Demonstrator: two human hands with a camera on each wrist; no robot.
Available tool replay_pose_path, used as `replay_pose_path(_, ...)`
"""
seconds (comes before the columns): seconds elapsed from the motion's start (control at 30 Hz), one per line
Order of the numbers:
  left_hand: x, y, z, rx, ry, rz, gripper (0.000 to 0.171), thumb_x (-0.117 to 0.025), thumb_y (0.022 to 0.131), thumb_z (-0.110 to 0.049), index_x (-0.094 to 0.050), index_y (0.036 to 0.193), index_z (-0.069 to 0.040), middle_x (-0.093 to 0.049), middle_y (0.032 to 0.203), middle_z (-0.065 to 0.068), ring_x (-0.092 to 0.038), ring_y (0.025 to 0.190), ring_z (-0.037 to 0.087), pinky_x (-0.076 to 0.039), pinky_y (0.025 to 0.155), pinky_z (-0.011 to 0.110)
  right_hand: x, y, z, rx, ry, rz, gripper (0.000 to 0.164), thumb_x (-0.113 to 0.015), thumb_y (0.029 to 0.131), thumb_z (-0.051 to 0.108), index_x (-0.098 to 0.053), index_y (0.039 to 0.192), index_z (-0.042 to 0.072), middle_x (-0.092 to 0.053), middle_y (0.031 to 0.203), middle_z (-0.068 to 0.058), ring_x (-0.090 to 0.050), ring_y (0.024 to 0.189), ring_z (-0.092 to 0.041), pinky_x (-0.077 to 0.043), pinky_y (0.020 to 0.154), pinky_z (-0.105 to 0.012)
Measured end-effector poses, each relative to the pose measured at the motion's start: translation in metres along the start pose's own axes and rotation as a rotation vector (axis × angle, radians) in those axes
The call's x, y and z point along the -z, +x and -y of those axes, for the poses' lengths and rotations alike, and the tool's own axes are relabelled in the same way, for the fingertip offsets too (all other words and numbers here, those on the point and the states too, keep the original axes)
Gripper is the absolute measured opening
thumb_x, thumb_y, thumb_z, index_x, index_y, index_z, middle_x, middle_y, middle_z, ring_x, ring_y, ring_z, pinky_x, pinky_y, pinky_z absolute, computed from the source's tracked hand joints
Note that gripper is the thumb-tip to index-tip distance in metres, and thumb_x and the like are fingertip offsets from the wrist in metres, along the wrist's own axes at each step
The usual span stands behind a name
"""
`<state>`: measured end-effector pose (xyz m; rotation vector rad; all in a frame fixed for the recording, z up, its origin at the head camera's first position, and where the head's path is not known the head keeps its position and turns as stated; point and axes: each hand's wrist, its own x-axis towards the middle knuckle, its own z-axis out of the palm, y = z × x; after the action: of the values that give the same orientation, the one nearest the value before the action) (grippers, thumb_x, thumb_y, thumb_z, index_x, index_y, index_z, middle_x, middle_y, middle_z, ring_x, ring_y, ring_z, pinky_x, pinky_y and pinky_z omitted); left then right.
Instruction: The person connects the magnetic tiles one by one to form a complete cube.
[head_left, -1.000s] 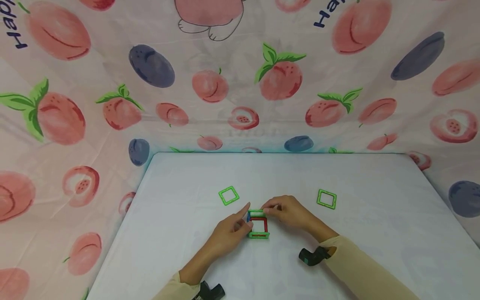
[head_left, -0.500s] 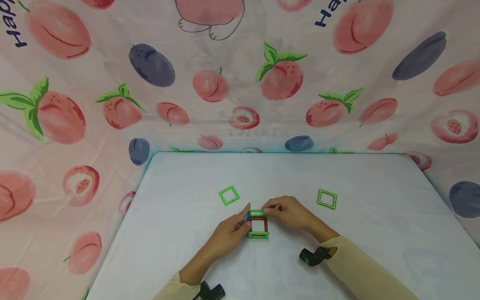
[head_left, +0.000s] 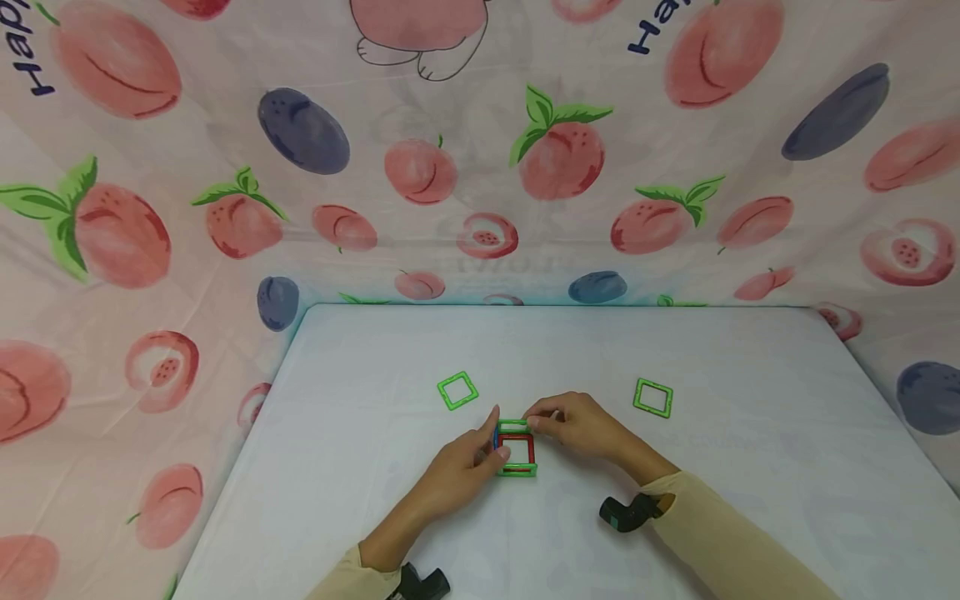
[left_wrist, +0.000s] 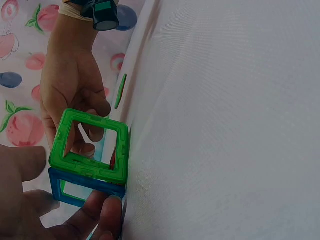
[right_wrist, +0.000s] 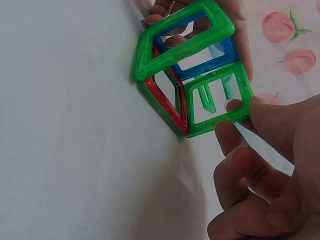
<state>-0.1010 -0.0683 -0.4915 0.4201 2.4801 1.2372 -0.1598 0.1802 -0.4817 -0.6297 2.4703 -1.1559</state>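
A small open box of square plastic frames sits at the lower centre of the head view, on a white-covered counter (head_left: 360, 433). A red square plastic frame (head_left: 532, 450) lies at its base, a blue square plastic frame (right_wrist: 207, 69) stands along the left side, and green square plastic frames stand at the near side (left_wrist: 90, 171) and the far side (right_wrist: 215, 76). The left hand (head_left: 453, 471) has its grip on the blue frame, fingers and thumb at its edges. The right hand (head_left: 577, 423) pinches the far green frame at its right edge between thumb and fingertips. Two loose green square frames lie flat beyond the hands: one near centre (head_left: 471, 383), another right of centre (head_left: 656, 384). Peach-printed cloth (head_left: 465, 108) fills the upper frame.
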Motion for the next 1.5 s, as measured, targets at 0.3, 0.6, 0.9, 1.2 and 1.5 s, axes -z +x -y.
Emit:
replay_pose_path(0.3,0.002,0.0,0.003,-0.009,0.011,-0.004,0.069,-0.053,0.105,-0.047,-0.027,0.162,-0.021,-0.057,0.098,-0.006,-0.05,0.074,0.006,-0.043,0.066,0.025,0.004,0.011,0.0,-0.018,0.002,0.055,0.02,-0.065,0.101,0.032,-0.079,0.107,0.02,-0.076,0.097,0.002,-0.061,0.074,-0.012,-0.051,0.065,-0.028)
replay_pose_path(0.6,0.004,0.0,0.004,-0.015,0.009,-0.01,0.069,-0.054,0.105,-0.047,-0.029,0.162,-0.02,-0.057,0.101,-0.006,-0.049,0.073,0.005,-0.042,0.066,0.024,0.013,0.033,0.002,-0.058,-0.005,0.08,0.028,-0.061,0.103,0.037,-0.078,0.114,0.018,-0.073,0.097,-0.001,-0.062,0.074,-0.018,-0.051,0.066,-0.033)
replay_pose_path(0.9,0.004,0.001,0.005,-0.027,-0.013,0.0,0.069,-0.056,0.104,-0.045,-0.029,0.162,-0.019,-0.058,0.102,-0.004,-0.049,0.074,0.006,-0.042,0.066,0.024,0.021,0.065,0.002,0.048,-0.119,0.18,0.029,-0.061,0.103,0.029,-0.072,0.128,0.019,-0.073,0.106,0.0,-0.059,0.079,-0.012,-0.05,0.072,-0.03)
replay_pose_path(1.2,0.005,-0.001,0.006,-0.044,-0.01,0.005,0.068,-0.056,0.104,-0.045,-0.029,0.162,-0.02,-0.058,0.102,-0.004,-0.049,0.074,0.005,-0.043,0.068,0.024,0.02,0.098,0.005,0.125,-0.239,0.289,0.032,-0.064,0.102,0.032,-0.07,0.133,0.026,-0.07,0.108,0.005,-0.058,0.093,-0.011,-0.05,0.085,-0.031)
replay_pose_path(1.5,0.004,-0.001,0.007,-0.043,-0.011,0.01,0.069,-0.055,0.104,-0.047,-0.03,0.162,-0.02,-0.057,0.102,-0.008,-0.05,0.075,0.003,-0.044,0.069,0.023,0.011,0.112,0.014,0.089,-0.329,0.415,0.038,-0.064,0.102,0.029,-0.063,0.14,0.036,-0.063,0.101,0.009,-0.055,0.093,-0.01,-0.047,0.089,-0.032)
